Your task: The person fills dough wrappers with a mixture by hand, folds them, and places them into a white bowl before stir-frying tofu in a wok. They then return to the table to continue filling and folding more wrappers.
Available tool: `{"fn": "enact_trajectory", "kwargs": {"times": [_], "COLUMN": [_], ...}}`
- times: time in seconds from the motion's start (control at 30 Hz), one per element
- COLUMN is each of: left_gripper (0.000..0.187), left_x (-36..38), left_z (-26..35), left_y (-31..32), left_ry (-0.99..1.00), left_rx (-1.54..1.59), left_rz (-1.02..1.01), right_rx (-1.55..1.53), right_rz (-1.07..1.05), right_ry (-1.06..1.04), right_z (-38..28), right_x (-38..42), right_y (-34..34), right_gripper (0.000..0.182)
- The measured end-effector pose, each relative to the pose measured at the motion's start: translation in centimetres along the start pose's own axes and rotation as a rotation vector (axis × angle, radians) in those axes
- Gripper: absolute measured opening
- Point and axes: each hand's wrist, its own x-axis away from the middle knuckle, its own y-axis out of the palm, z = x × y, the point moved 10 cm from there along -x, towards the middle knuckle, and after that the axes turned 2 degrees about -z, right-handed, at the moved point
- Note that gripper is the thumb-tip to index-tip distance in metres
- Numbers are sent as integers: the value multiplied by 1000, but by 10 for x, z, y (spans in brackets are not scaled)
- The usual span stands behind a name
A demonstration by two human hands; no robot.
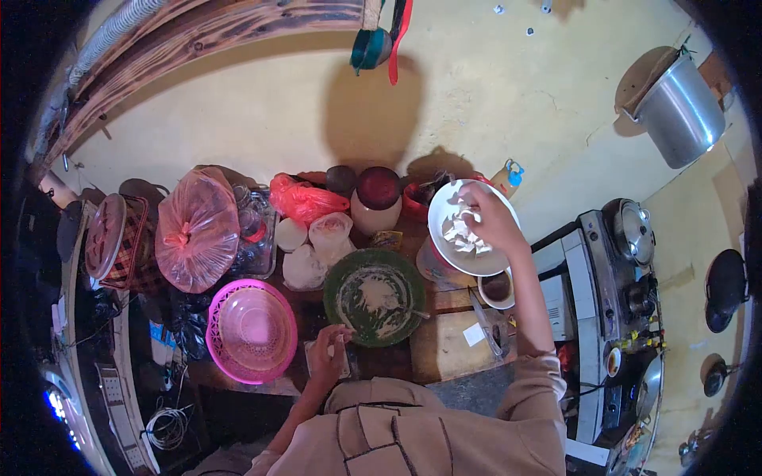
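Note:
My right hand (492, 220) reaches into a white bowl (442, 234) at the right of the table, its fingers bent and closed at the white cut pieces (462, 236) there. The exact grip of its fingertips is partly hidden. Beside the near left rim of a green basin (340, 295) is my left hand (327, 351), fingers slightly bent and apart, holding nothing that I can see. White powder (378, 293) lies in the basin, along with a spoon (405, 308) whose handle leans toward the right rim.
A pink basket (216, 349) and a tied plastic bag (198, 238) stand left. Behind the basin are a red-lidded jar (376, 210) and a red bag (305, 198). A wooden board (444, 353), a small dark-filled bowl (498, 301) and a stove (607, 278) are right.

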Motion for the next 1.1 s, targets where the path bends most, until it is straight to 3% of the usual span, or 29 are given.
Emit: {"fn": "enact_trajectory", "kwargs": {"times": [0.1,0.33,0.53,0.63,0.73,0.8,0.9,0.97,1.0,1.03,1.1], "left_gripper": [16,17,18,18,26,20,17,17,17,17,17], "left_x": [3,3,4,6,8,6,5,5,4,4,4], "left_z": [-11,-8,-15,-25,-46,-41,-35,-32,-31,-30,-30], "left_y": [-5,-5,2,0,0,-1,0,3,3,3,3], "left_ry": [-7,-29,-66,-93,-135,-108,-96,-99,-102,-104,-83], "left_rx": [-38,-60,-60,-62,-12,-15,-19,-35,-51,-67,-62], "left_rz": [29,38,22,30,25,47,35,20,13,8,4], "right_rx": [85,-98,-57,-94,-247,-289,147,100,73,188,241], "right_rz": [-38,-32,274,378,313,326,215,222,225,59,28], "right_ry": [43,9,58,214,398,564,711,773,800,739,681], "right_z": [17,21,0,-26,-12,33,94,131,141,121,106], "right_x": [-10,-11,19,76,135,180,248,298,311,301,299], "right_y": [16,24,-43,-63,-25,22,75,124,137,140,145], "right_gripper": [36,37,33,18,9,6,11,12,14,32,43]}}
